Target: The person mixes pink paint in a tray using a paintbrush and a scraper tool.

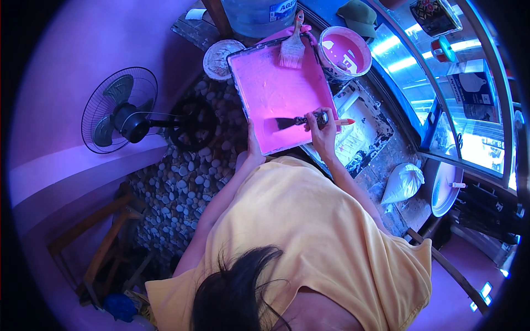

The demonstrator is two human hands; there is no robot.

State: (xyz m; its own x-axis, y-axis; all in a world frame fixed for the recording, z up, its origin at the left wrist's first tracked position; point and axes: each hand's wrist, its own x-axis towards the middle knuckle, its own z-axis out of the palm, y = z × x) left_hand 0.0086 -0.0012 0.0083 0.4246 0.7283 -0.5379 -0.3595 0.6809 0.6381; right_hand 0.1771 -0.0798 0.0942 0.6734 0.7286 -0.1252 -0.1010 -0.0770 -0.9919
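A rectangular tray (262, 83) coated in pink paint lies tilted in front of me. My left hand (254, 146) grips its near left edge, the fingers partly hidden by the rim. Over the tray's near right side, my right hand (323, 132) is closed round the handle of a putty knife (285, 123). Its dark flat blade points left across the pink surface, and an orange-tipped end sticks out to the right. A paintbrush (291, 54) rests at the tray's far edge, its bristles down on the pink surface.
Right of the tray stands a bucket (326, 69) with pink paint. Behind it are a cap (358, 17) and a large water jug (248, 19). A second, stained tray (359, 138) and a tied white bag (403, 183) lie on the right. On the left, a fan (131, 122) stands over pebbles (182, 190).
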